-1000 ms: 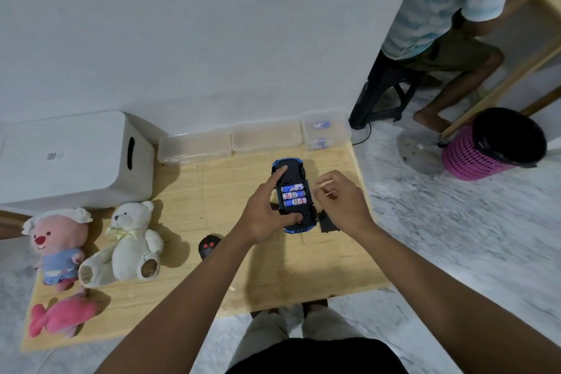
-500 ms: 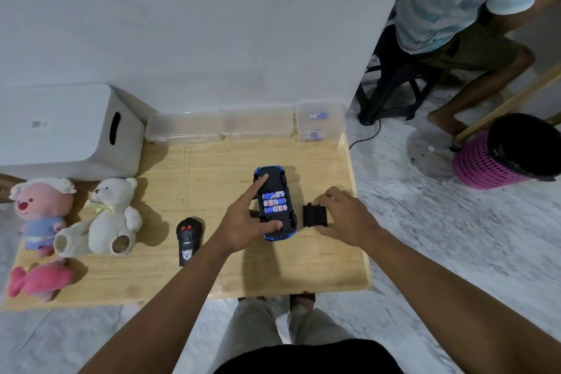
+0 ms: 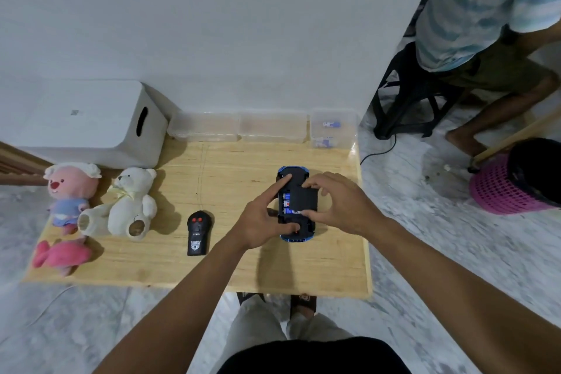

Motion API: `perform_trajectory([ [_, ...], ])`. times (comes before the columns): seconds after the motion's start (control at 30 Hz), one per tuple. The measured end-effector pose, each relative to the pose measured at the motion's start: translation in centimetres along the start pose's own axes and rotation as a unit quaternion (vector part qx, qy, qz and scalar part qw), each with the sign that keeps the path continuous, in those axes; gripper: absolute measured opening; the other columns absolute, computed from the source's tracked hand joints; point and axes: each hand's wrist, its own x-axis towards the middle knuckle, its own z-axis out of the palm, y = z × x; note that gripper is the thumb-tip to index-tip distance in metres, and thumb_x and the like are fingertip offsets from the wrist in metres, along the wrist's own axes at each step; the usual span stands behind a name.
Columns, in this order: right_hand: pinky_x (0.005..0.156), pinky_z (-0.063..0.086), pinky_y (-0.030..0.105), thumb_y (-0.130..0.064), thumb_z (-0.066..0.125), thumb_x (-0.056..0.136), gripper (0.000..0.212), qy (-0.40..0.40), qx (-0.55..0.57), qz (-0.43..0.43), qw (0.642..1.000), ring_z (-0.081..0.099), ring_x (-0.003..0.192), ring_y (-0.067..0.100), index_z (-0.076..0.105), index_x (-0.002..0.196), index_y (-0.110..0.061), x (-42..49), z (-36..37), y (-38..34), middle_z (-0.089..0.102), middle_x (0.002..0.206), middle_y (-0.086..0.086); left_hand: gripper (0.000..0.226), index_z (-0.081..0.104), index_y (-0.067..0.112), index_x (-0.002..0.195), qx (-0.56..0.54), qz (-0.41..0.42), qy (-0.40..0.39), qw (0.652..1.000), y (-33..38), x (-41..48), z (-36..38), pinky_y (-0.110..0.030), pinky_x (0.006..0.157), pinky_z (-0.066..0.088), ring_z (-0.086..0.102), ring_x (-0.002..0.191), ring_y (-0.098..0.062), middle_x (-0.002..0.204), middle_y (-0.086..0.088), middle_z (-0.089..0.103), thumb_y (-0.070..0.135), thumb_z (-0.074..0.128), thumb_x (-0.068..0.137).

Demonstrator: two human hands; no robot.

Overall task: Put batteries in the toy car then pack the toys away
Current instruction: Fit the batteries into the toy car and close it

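Note:
A blue toy car (image 3: pixel 294 172) lies upside down on the wooden table (image 3: pixel 230 264), its black underside up. My left hand (image 3: pixel 263 215) holds the car, forefinger on its far end and thumb on its near end. My right hand (image 3: pixel 337 205) pinches the black battery cover (image 3: pixel 306 199) and holds it over the compartment. The cover hides most of the batteries (image 3: pixel 286 200); only their left ends show. A black remote (image 3: pixel 197 232) lies left of the car.
A white bear (image 3: pixel 130 203), a pink-faced plush (image 3: pixel 69 191) and a pink plush (image 3: pixel 59 255) sit at the table's left end. A white storage box (image 3: pixel 88 124) and clear containers (image 3: pixel 270 130) stand along the wall. A seated person (image 3: pixel 485 24) and a pink bin (image 3: pixel 513 185) are right.
My right hand picked the black cover up from the table beside the car and brought it over the battery compartment. My left hand stays on the car.

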Motion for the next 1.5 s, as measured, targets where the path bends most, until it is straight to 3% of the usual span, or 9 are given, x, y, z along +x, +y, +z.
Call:
perform_trajectory([
  [0.1, 0.087, 0.037, 0.019, -0.043, 0.081, 0.080, 0.050, -0.010, -0.016, -0.014, 1.000, 0.040, 0.098, -0.003, 0.059, 0.124, -0.033, 0.4, 0.0, -0.6, 0.057, 0.119, -0.019, 0.105, 0.037, 0.046, 0.157, 0.001, 0.005, 0.003, 1.000, 0.6, -0.1, 0.2, -0.030, 0.097, 0.058, 0.056, 0.129, 0.004, 0.156, 0.019, 0.046, 0.006, 0.090, 0.076],
  [0.3, 0.090, 0.045, 0.027, -0.042, 0.080, 0.080, 0.049, -0.013, -0.012, -0.016, 1.000, 0.043, 0.102, 0.004, 0.059, 0.123, -0.036, 0.4, 0.2, -0.9, 0.056, 0.116, -0.019, 0.105, 0.037, 0.049, 0.156, 0.003, 0.003, 0.008, 1.000, 1.1, -0.3, 0.1, -0.035, 0.099, 0.058, 0.057, 0.129, 0.000, 0.157, 0.021, 0.045, 0.008, 0.091, 0.076],
  [0.57, 0.089, 0.049, 0.032, -0.042, 0.080, 0.079, 0.045, 0.025, 0.004, -0.005, 1.000, 0.046, 0.102, 0.008, 0.061, 0.120, -0.035, 0.5, 1.2, -1.7, 0.055, 0.114, -0.017, 0.105, 0.036, 0.046, 0.157, -0.007, 0.015, 0.009, 1.000, 1.3, -0.4, -0.2, -0.027, 0.094, 0.057, 0.052, 0.136, -0.002, 0.159, 0.018, 0.044, 0.007, 0.091, 0.077],
  [0.7, 0.085, 0.050, 0.034, -0.044, 0.079, 0.080, 0.044, 0.023, -0.023, 0.011, 0.999, 0.046, 0.102, 0.010, 0.060, 0.119, -0.037, 0.6, 1.4, -2.3, 0.056, 0.114, -0.016, 0.105, 0.035, 0.045, 0.158, -0.007, 0.014, 0.010, 1.000, 1.1, -0.6, -0.4, -0.029, 0.097, 0.057, 0.052, 0.137, -0.002, 0.159, 0.017, 0.044, 0.009, 0.091, 0.076],
  [0.93, 0.075, 0.042, 0.014, -0.029, 0.083, 0.079, 0.040, 0.032, 0.063, 0.035, 0.997, 0.053, 0.084, 0.002, 0.065, 0.115, -0.032, 0.8, 1.8, -3.2, 0.057, 0.104, -0.016, 0.106, 0.035, 0.053, 0.155, -0.009, 0.004, 0.003, 1.000, 1.1, -0.5, -1.0, -0.037, 0.096, 0.060, 0.066, 0.120, -0.009, 0.154, 0.016, 0.050, 0.010, 0.091, 0.076],
  [1.07, 0.080, 0.055, 0.025, -0.020, 0.078, 0.086, 0.030, 0.007, 0.109, 0.078, 0.991, 0.065, 0.084, 0.006, 0.068, 0.110, -0.035, 1.4, 1.3, -3.7, 0.065, 0.104, -0.008, 0.107, 0.037, 0.055, 0.153, -0.016, -0.014, 0.008, 1.000, 0.9, -0.8, -1.4, -0.040, 0.093, 0.062, 0.072, 0.103, -0.014, 0.149, 0.019, 0.054, 0.006, 0.091, 0.075],
  [1.17, 0.077, 0.054, 0.021, -0.016, 0.071, 0.091, 0.022, -0.007, 0.138, 0.092, 0.986, 0.068, 0.089, 0.004, 0.070, 0.105, -0.033, 1.9, 1.0, -4.1, 0.069, 0.100, -0.005, 0.107, 0.037, 0.054, 0.153, -0.009, -0.015, 0.011, 1.000, 0.8, -1.1, -1.8, -0.037, 0.094, 0.061, 0.071, 0.107, -0.019, 0.149, 0.018, 0.053, 0.006, 0.090, 0.075],
  [1.3, 0.085, 0.058, 0.036, -0.017, 0.069, 0.093, 0.019, -0.027, 0.152, 0.101, 0.983, 0.070, 0.089, 0.010, 0.070, 0.099, -0.034, 2.8, 0.6, -4.3, 0.072, 0.093, -0.005, 0.107, 0.037, 0.054, 0.154, -0.005, -0.018, 0.011, 1.000, 1.1, -1.2, -2.4, -0.038, 0.092, 0.062, 0.072, 0.107, -0.023, 0.149, 0.019, 0.053, 0.005, 0.090, 0.075],
  [1.5, 0.085, 0.058, 0.040, -0.017, 0.069, 0.093, 0.019, -0.048, 0.148, 0.099, 0.983, 0.069, 0.086, 0.013, 0.068, 0.097, -0.036, 3.3, 0.4, -4.6, 0.071, 0.093, -0.003, 0.107, 0.036, 0.056, 0.153, 0.003, -0.023, 0.014, 1.000, 1.3, -1.3, -2.5, -0.038, 0.088, 0.063, 0.072, 0.107, -0.024, 0.149, 0.018, 0.052, 0.006, 0.090, 0.075],
])
